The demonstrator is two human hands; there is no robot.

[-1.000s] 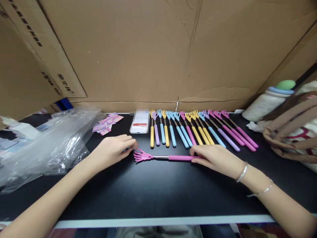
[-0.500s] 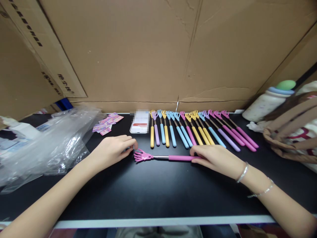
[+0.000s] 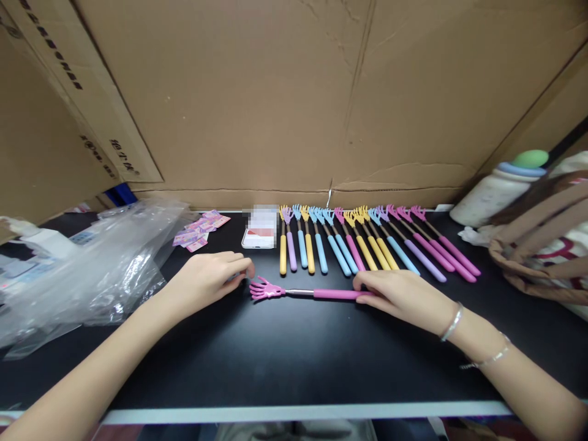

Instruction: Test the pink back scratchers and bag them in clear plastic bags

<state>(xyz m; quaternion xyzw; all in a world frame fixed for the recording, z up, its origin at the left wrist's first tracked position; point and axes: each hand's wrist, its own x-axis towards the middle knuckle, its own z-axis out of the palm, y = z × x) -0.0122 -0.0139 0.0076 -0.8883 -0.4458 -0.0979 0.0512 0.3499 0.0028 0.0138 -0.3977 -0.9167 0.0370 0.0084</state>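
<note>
A pink back scratcher with a hand-shaped head and metal rod lies crosswise on the black table. My right hand grips the end of its handle between thumb and fingers. Just left of the scratcher's head, my left hand rests on the table, loosely curled with thumb and fingertips slightly apart, holding nothing. Behind them is a row of several back scratchers, among them a yellow one, a light blue one, a lilac one and a pink one, heads toward the cardboard wall.
Clear plastic bags spread over the left side. Small pink and purple cards lie near a phone with a blurred screen. At the right stand a white bottle and a brown fabric bag. Cardboard closes off the back.
Both hands and the pink back scratcher stay practically in place. Only the camera view shifts by a few pixels.
</note>
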